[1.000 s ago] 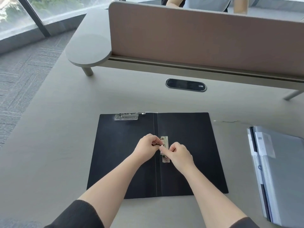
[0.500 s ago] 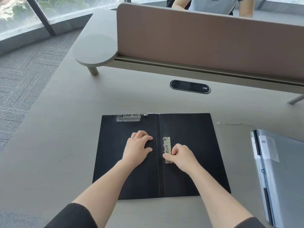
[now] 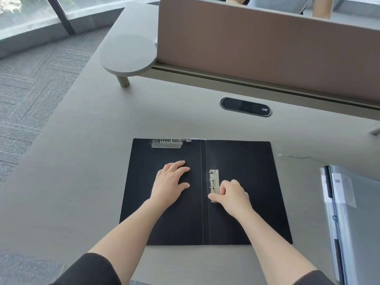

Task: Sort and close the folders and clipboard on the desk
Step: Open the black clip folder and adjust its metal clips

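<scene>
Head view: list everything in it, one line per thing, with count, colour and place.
Black folder: one, black, lying open flat mid-desk.
Top clip: one, silver, far edge of the folder's left panel.
Spine clip: one, silver, just right of the fold.
Grey folders: a stack, exact count unclear, translucent grey, right edge of desk.
Desk: one, grey-beige, under everything.
Divider panel: one, brown, far side of desk.
Cable port: one, black oval, below the panel.
Round shelf: one, grey, left end of the panel.
Another person: one, partly seen beyond the panel.
Left hand: flat on the left panel.
Right hand: grip curled on the spine clip's near end.
</scene>
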The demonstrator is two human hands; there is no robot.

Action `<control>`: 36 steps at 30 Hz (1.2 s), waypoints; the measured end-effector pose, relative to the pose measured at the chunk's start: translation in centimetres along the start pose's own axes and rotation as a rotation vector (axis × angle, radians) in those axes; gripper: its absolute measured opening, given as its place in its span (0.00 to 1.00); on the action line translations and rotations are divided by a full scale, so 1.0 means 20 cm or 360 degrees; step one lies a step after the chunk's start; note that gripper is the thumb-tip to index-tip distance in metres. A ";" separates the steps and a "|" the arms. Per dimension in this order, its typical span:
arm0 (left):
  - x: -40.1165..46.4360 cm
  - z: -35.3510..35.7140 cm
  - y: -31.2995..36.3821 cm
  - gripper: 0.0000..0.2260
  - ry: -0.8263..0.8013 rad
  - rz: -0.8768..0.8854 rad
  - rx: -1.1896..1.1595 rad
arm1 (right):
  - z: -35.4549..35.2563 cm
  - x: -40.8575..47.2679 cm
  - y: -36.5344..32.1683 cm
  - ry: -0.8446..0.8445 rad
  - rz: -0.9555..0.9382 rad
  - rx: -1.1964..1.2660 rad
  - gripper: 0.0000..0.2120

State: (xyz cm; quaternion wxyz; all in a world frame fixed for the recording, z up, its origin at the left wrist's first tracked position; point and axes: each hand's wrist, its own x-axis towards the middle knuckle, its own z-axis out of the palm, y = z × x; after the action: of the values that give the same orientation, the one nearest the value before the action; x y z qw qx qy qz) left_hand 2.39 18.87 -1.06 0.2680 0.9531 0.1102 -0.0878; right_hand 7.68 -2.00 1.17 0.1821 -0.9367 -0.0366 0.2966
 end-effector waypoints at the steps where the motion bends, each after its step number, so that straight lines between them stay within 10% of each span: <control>1: 0.00 0.00 0.00 0.22 0.0001 -0.0001 -0.0001 | 0.00 0.00 0.00 0.0012 -0.0006 -0.0026 0.20; 14: 0.00 -0.01 -0.01 0.23 -0.0054 -0.0015 -0.0021 | -0.02 0.00 0.03 -0.0075 -0.0101 0.0099 0.24; 24: -0.12 -0.11 -0.16 0.26 0.0093 -0.0217 0.0075 | -0.05 0.01 -0.23 0.0198 -0.0297 0.0117 0.05; 36: -0.15 -0.17 -0.29 0.33 0.0005 -0.0249 0.0194 | -0.04 0.31 -0.64 0.0105 -0.0092 0.0682 0.26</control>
State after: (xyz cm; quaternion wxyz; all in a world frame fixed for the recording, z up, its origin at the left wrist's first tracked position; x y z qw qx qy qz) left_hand -1.57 25.09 -0.35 0.2016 0.9562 0.1791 -0.1135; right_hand 13.70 10.75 3.03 0.3866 -0.8844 0.0066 0.2614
